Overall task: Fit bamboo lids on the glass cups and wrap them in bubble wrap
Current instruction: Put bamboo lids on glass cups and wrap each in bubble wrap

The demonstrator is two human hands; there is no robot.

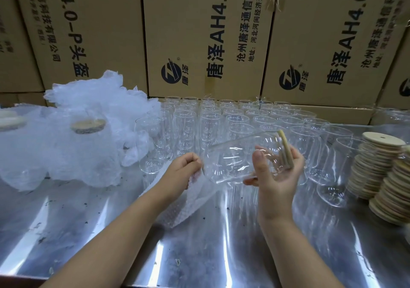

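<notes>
Fingers of right hand (277,176) curl round bamboo-lidded glass cup (233,161); left hand (184,170) pinches dimpled bubble wrap (177,207).

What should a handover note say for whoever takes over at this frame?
Left hand: pinches the edge of a bubble wrap sheet.
Right hand: holds a glass cup on its side, bamboo lid fitted.
Done: wrapped cups piled at left.
Left to do: wrap this cup, then lid and wrap the bare cups behind, using the lid stacks at right.
</notes>
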